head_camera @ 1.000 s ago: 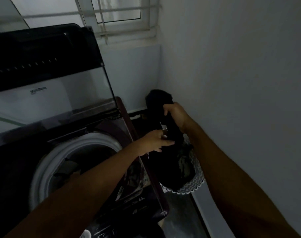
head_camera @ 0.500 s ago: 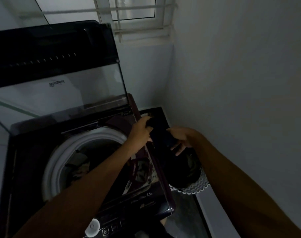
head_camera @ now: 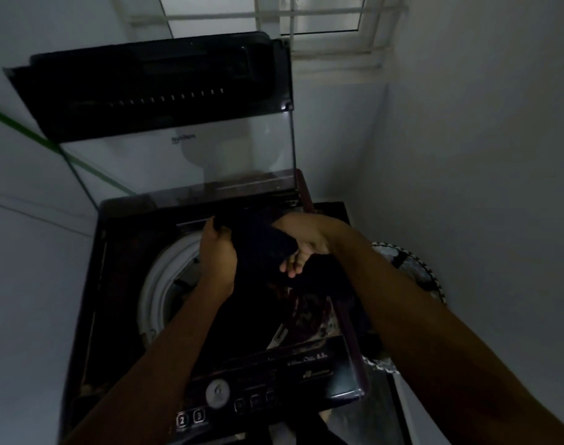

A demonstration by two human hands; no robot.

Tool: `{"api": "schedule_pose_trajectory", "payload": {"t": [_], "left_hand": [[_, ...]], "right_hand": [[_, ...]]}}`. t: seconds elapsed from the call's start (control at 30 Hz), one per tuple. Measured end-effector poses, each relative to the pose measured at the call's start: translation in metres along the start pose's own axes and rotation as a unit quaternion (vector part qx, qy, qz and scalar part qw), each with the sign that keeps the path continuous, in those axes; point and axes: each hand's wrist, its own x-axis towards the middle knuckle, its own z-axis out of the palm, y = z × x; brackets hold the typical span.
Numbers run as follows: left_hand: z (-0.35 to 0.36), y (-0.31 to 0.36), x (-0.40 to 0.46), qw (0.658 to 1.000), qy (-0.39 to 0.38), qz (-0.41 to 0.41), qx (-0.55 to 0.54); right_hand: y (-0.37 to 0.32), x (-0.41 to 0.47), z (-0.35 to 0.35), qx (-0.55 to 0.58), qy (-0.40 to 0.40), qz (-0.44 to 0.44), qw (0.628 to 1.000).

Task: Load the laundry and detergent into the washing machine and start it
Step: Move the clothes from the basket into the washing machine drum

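A dark top-loading washing machine (head_camera: 120, 284) stands in front of me with its glass lid (head_camera: 184, 162) raised. Its white drum ring (head_camera: 158, 284) is partly hidden by my arms. Over the right side of the drum opening hangs a black garment (head_camera: 261, 248). My left hand (head_camera: 218, 252) grips its left edge. My right hand (head_camera: 301, 244) holds its upper right part, fingers curled around the cloth. The control panel (head_camera: 258, 396) with a round dial and buttons lies along the machine's near edge.
A round laundry basket (head_camera: 415, 271) with a zigzag rim sits on the floor between the machine's right side and the white wall (head_camera: 483, 187). A barred window (head_camera: 322, 20) is above, behind the lid. A white wall closes the left side.
Both hands have carried the black garment leftward from above the basket to over the drum opening. The camera has shifted left, showing the whole machine top and control panel.
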Motion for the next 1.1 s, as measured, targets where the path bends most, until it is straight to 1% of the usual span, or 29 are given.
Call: {"api": "schedule_pose_trajectory", "payload": {"t": [0.03, 0.1, 0.17, 0.23, 0.33, 0.43, 0.5, 0.57, 0.6, 0.63, 0.67, 0.7, 0.73, 0.8, 0.87, 0.93, 0.97, 1.03, 1.07, 1.1], "left_hand": [[-0.01, -0.009, 0.001, 1.0, 0.014, -0.024, 0.011], [-0.03, -0.032, 0.002, 0.992, 0.033, -0.106, 0.053], [-0.046, -0.058, -0.004, 0.98, 0.024, -0.196, 0.034], [-0.054, -0.074, -0.011, 0.967, 0.003, -0.254, 0.035], [-0.055, -0.088, -0.017, 0.955, -0.076, -0.239, 0.156], [-0.04, -0.093, -0.016, 0.92, -0.16, -0.238, 0.269], [-0.024, -0.098, -0.009, 0.898, -0.196, -0.2, 0.339], [0.0, -0.093, -0.011, 0.855, -0.216, -0.125, 0.455], [0.013, -0.083, -0.017, 0.837, -0.219, -0.073, 0.496], [0.026, -0.075, -0.022, 0.837, -0.223, -0.011, 0.5], [0.037, -0.07, -0.025, 0.851, -0.227, 0.035, 0.471], [0.047, -0.067, -0.029, 0.865, -0.241, 0.061, 0.435], [0.057, -0.065, -0.035, 0.869, -0.268, 0.081, 0.408], [0.076, -0.067, -0.047, 0.858, -0.318, 0.12, 0.384], [0.09, -0.072, -0.055, 0.834, -0.339, 0.177, 0.398], [0.102, -0.076, -0.057, 0.83, -0.324, 0.188, 0.414], [0.106, -0.077, -0.055, 0.829, -0.31, 0.187, 0.426], [0.111, -0.077, -0.052, 0.824, -0.299, 0.19, 0.443], [0.113, -0.078, -0.05, 0.819, -0.3, 0.19, 0.45], [0.114, -0.077, -0.049, 0.817, -0.3, 0.187, 0.455]], "right_hand": [[-0.001, 0.012, 0.009, 0.002, 0.012, 0.001, 1.0], [0.005, 0.038, 0.026, 0.011, 0.032, 0.021, 0.999], [0.018, 0.062, 0.039, 0.005, 0.039, 0.054, 0.998], [0.033, 0.079, 0.047, -0.035, 0.041, 0.072, 0.996], [0.05, 0.085, 0.05, -0.065, 0.046, 0.073, 0.994], [0.053, 0.078, 0.041, -0.087, 0.075, 0.045, 0.992], [0.052, 0.07, 0.032, -0.101, 0.129, 0.008, 0.986], [0.054, 0.061, 0.018, -0.124, 0.211, -0.038, 0.969], [0.057, 0.055, 0.011, -0.139, 0.261, -0.06, 0.953], [0.062, 0.049, 0.005, -0.138, 0.313, -0.077, 0.936], [0.067, 0.044, -0.001, -0.125, 0.365, -0.081, 0.919], [0.076, 0.04, -0.008, -0.105, 0.413, -0.08, 0.901], [0.087, 0.038, -0.015, -0.086, 0.448, -0.068, 0.887], [0.114, 0.041, -0.027, -0.035, 0.492, -0.025, 0.869], [0.146, 0.053, -0.033, 0.03, 0.502, 0.049, 0.863], [0.182, 0.074, -0.029, 0.111, 0.478, 0.128, 0.862], [0.195, 0.081, -0.024, 0.172, 0.456, 0.143, 0.861], [0.212, 0.095, -0.014, 0.308, 0.393, 0.145, 0.854], [0.217, 0.097, -0.009, 0.35, 0.362, 0.143, 0.852], [0.219, 0.096, -0.007, 0.367, 0.343, 0.137, 0.854]]}}
